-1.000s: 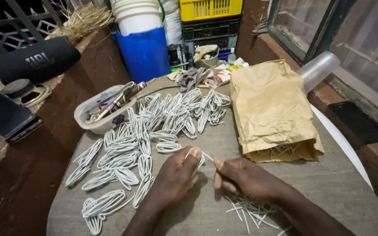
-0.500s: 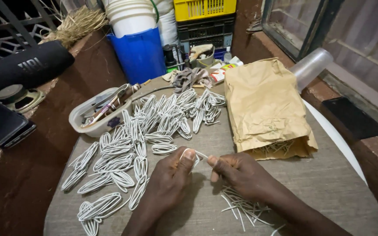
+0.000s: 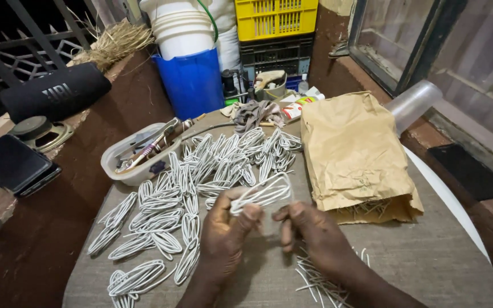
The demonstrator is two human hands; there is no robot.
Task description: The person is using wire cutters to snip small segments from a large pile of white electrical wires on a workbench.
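My left hand (image 3: 227, 228) pinches a bundle of white bent wire loops (image 3: 262, 194), held up above the grey cloth-covered table (image 3: 429, 262). My right hand (image 3: 310, 232) sits just right of it, fingers curled close to the bundle's lower end; whether it grips the bundle I cannot tell. Several similar white loop bundles (image 3: 201, 177) lie spread across the table's left and middle. Loose straight white wire pieces (image 3: 315, 279) lie under my right wrist.
A brown paper bag (image 3: 352, 148) lies at the right with wire pieces at its mouth. A clear plastic tub of tools (image 3: 135, 154) sits at the left. Behind stand a blue bucket (image 3: 192, 80), white buckets, yellow and black crates; a black speaker (image 3: 52, 91) and phone (image 3: 12, 165) rest on the left ledge.
Both hands have lifted off the table. The thin wire between them is now a full loop bundle held higher in my left hand. The camera view has tilted slightly.
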